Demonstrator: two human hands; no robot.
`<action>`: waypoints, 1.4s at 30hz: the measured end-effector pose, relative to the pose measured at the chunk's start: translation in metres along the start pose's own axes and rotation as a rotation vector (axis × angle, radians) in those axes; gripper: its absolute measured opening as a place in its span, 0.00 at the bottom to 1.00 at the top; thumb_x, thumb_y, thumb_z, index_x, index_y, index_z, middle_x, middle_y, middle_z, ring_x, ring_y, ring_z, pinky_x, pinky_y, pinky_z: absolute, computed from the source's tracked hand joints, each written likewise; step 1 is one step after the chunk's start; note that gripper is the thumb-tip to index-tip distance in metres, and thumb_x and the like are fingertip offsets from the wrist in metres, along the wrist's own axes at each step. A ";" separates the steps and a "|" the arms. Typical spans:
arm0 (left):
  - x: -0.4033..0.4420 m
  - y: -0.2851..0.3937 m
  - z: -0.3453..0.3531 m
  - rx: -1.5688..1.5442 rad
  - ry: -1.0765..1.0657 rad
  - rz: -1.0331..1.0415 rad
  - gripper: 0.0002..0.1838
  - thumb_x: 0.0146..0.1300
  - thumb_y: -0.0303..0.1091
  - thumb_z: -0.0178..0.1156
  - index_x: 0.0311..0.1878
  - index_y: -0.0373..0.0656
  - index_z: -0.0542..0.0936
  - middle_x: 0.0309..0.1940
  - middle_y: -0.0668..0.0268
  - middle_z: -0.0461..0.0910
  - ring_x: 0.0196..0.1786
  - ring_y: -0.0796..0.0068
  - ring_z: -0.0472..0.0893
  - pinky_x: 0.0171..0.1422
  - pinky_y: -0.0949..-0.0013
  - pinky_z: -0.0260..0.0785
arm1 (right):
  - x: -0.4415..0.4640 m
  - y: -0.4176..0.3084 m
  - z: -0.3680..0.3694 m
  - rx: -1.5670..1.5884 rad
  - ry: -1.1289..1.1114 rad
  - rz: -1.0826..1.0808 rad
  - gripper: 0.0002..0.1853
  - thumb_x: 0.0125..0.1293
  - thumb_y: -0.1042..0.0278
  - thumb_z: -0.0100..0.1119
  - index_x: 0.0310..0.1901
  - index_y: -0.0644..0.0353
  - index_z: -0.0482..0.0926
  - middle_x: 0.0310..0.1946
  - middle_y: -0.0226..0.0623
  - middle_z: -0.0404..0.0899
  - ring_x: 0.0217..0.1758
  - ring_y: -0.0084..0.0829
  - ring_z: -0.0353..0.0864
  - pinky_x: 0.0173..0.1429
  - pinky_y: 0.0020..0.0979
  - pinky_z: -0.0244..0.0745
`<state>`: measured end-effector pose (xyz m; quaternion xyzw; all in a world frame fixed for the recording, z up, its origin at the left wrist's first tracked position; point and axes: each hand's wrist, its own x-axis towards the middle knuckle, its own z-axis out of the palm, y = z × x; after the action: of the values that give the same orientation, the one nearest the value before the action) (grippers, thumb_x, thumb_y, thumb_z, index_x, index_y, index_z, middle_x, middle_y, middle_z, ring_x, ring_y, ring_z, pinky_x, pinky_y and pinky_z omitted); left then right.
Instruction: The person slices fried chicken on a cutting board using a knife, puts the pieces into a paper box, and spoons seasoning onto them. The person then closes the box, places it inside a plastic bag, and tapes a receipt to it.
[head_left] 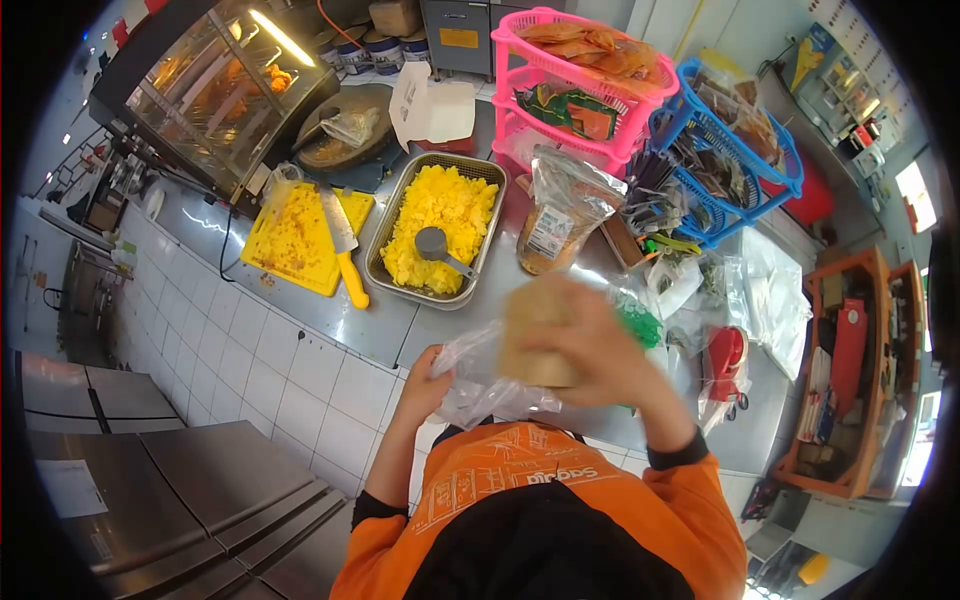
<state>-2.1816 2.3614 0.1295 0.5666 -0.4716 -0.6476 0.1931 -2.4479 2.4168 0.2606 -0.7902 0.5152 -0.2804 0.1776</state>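
My left hand (426, 386) pinches the edge of a clear plastic bag (472, 372) in front of my waist. Smeared by motion, my right hand (592, 335) grips a light brown package (530, 335), perhaps a paper box, right beside the bag's mouth. Whether the package is partly inside the bag, I cannot tell. Beyond my hands stands a metal tray (380, 280) of yellow chopped food (440, 200), with a grey scoop (432, 243) lying on top. A silver pouch (560, 205) with a label leans behind the package.
On the left, a yellow-handled knife (340, 225) lies across a stained yellow cutting board (290, 245). A heated display case (225, 95) stands behind it. Pink stacked baskets (590, 85) and blue baskets (730, 150) hold packets. A red tape dispenser (725, 360) sits at right.
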 end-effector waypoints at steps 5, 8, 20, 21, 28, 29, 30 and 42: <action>-0.016 0.000 -0.030 -0.101 0.363 0.376 0.09 0.67 0.27 0.54 0.47 0.42 0.80 0.22 0.76 0.69 0.17 0.90 0.62 0.17 0.81 0.51 | -0.007 0.049 0.150 -0.260 -0.511 -0.129 0.28 0.45 0.59 0.68 0.53 0.38 0.74 0.61 0.44 0.64 0.60 0.53 0.67 0.60 0.53 0.64; -0.044 0.014 -0.046 -0.273 0.412 0.393 0.08 0.68 0.26 0.52 0.45 0.39 0.80 0.26 0.75 0.71 0.16 0.91 0.60 0.16 0.80 0.51 | -0.039 0.064 0.137 0.214 -0.674 0.028 0.32 0.44 0.56 0.70 0.55 0.33 0.71 0.61 0.48 0.65 0.60 0.52 0.68 0.59 0.53 0.64; -0.035 0.001 -0.059 0.719 0.239 0.546 0.21 0.53 0.15 0.56 0.52 0.42 0.72 0.42 0.55 0.71 0.50 0.48 0.74 0.56 0.58 0.67 | -0.039 0.030 0.140 -0.156 -0.486 0.302 0.28 0.49 0.60 0.66 0.55 0.35 0.73 0.61 0.46 0.66 0.61 0.50 0.66 0.54 0.58 0.64; -0.044 0.009 -0.061 0.764 0.250 0.516 0.21 0.53 0.15 0.57 0.51 0.42 0.72 0.41 0.55 0.72 0.48 0.50 0.75 0.54 0.58 0.68 | -0.043 0.033 0.134 -0.093 -0.493 0.358 0.29 0.49 0.61 0.66 0.56 0.35 0.73 0.62 0.46 0.65 0.61 0.51 0.66 0.54 0.57 0.65; -0.043 0.041 -0.036 0.327 0.047 0.291 0.18 0.56 0.18 0.58 0.50 0.41 0.73 0.40 0.56 0.73 0.39 0.61 0.76 0.43 0.63 0.69 | -0.044 0.040 0.133 -0.145 -0.360 0.257 0.37 0.41 0.60 0.73 0.58 0.34 0.71 0.66 0.50 0.61 0.65 0.51 0.64 0.57 0.55 0.65; -0.042 0.046 -0.030 0.225 0.062 0.233 0.17 0.57 0.19 0.59 0.50 0.41 0.73 0.39 0.56 0.73 0.38 0.63 0.75 0.42 0.64 0.69 | -0.033 0.028 0.130 -0.390 -0.383 0.206 0.37 0.41 0.60 0.73 0.57 0.33 0.71 0.66 0.50 0.61 0.65 0.51 0.65 0.58 0.55 0.65; -0.039 0.045 -0.033 0.337 0.100 0.342 0.16 0.58 0.20 0.59 0.50 0.40 0.73 0.39 0.56 0.73 0.37 0.64 0.75 0.41 0.66 0.68 | -0.033 0.030 0.142 -0.383 -0.352 0.240 0.37 0.40 0.61 0.74 0.57 0.33 0.71 0.66 0.50 0.61 0.64 0.52 0.66 0.58 0.55 0.65; -0.021 0.075 -0.066 -0.024 -0.392 0.304 0.27 0.65 0.32 0.60 0.66 0.43 0.65 0.29 0.59 0.81 0.31 0.71 0.81 0.39 0.69 0.72 | -0.007 0.057 0.149 -0.381 -0.549 0.355 0.42 0.38 0.58 0.77 0.60 0.30 0.68 0.73 0.47 0.52 0.67 0.53 0.65 0.64 0.56 0.60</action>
<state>-2.1366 2.3159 0.2086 0.3504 -0.5723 -0.7139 0.1999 -2.3970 2.3990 0.1100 -0.7532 0.6202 0.0776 0.2048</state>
